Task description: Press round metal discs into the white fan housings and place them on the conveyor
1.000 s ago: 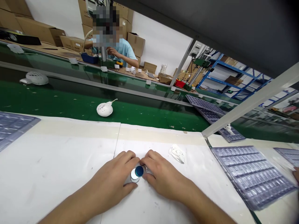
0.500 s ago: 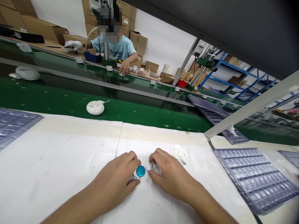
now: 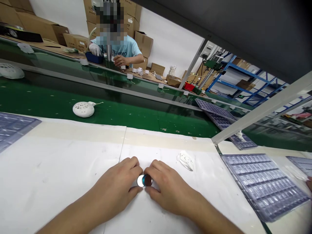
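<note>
Both hands in the lower middle of the frame are bare — the left hand (image 3: 122, 182) and the right hand (image 3: 167, 185) show rounded knuckles (image 3: 134, 160) and slender fingers (image 3: 136, 171). The left forearm (image 3: 75, 211), at the lower left, and the right forearm (image 3: 211, 214), at the lower right, are also bare — smooth, and broader than the wrists (image 3: 101, 195).

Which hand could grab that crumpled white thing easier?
Probably the right hand: the crumpled white thing lies just beyond it, farther from the left hand. Both hands are at the small discs.
</note>
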